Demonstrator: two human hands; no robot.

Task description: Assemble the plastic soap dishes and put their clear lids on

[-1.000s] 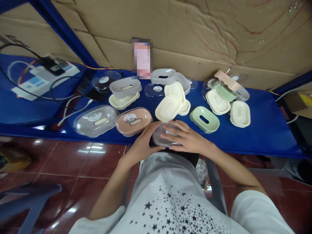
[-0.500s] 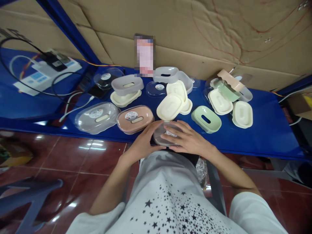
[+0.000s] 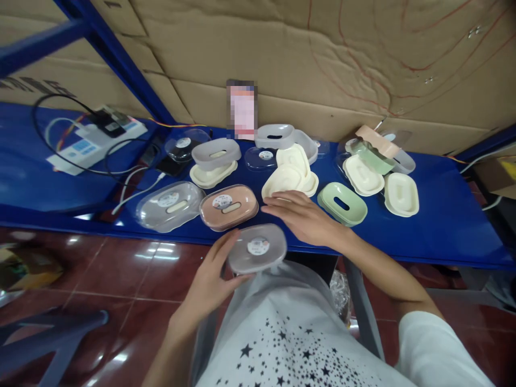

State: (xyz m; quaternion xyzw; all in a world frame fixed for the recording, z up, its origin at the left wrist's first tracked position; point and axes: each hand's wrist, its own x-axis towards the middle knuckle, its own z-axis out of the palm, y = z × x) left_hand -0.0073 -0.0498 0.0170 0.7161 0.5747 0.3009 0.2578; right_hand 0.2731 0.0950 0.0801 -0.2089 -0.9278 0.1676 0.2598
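Note:
My left hand grips the left end of a clear plastic lid with a round white label, thumb below and fingers above. The lid is held over the table's front edge, close to my shirt. My right hand holds nothing, its fingers stretched out just in front of the cream trays. Left of it lies a pink soap dish under a clear lid, and beside that a grey soap dish, also lidded. A green slotted oval piece rests right of my right hand.
Grey slotted pieces and a phone stand at the back of the blue table. Pink, green and cream pieces pile up at the right. A power strip with cables lies at the left. A stool stands on the floor.
My left hand has drawn the lid left and toward my body. My right hand has come off it and moved forward toward the cream trays. The view has shifted slightly.

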